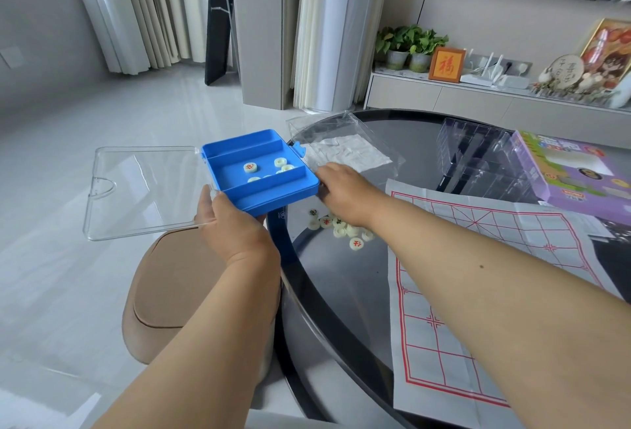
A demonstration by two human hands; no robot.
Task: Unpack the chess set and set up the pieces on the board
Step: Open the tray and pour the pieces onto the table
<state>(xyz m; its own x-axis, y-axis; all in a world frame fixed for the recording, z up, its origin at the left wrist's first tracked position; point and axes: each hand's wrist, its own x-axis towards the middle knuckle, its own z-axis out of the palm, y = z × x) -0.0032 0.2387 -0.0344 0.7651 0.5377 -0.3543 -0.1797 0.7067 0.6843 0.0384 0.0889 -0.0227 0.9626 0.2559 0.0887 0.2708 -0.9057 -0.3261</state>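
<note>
A blue plastic piece box (273,189) with its clear lid (143,189) swung open to the left is held tilted above the table's left edge. My left hand (232,224) grips its near corner and my right hand (341,189) holds its right side. Several cream round pieces (251,167) lie in the box's middle compartment. More cream pieces (341,227) with red or dark characters lie in a heap on the glass below the box. The paper board (478,292) with red grid lines is spread flat on the table to the right.
The round dark glass table (327,292) carries an empty clear bag with a folded paper (345,152), a clear plastic insert (478,155) and a purple box (580,172). A brown stool (170,292) stands under my left arm. A cabinet with plants stands behind.
</note>
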